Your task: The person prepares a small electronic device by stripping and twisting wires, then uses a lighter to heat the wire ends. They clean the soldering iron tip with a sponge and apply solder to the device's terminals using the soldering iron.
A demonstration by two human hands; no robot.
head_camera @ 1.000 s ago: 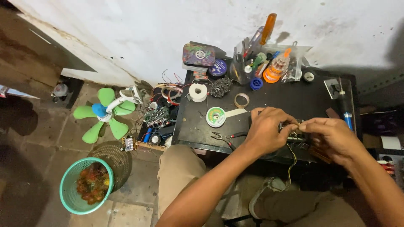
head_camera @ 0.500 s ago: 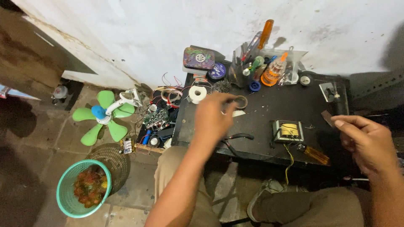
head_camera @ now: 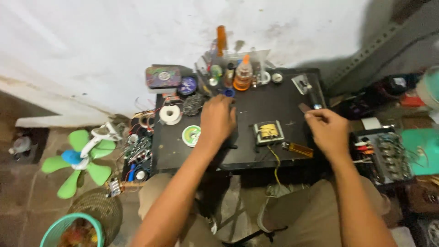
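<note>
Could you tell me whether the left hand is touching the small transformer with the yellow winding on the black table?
Apart. The head view shows a strip of bare black table between the left hand and the transformer, which sits alone, right of that hand.

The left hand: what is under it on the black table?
The left hand lies palm down on the black table, between a green reel and a yellow transformer. A dark tip pokes out below the palm. What it is cannot be seen; the hand covers it.

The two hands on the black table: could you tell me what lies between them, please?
In the head view, a small yellow-wound transformer sits on the black table between the left hand and the right hand, touching neither.
</note>
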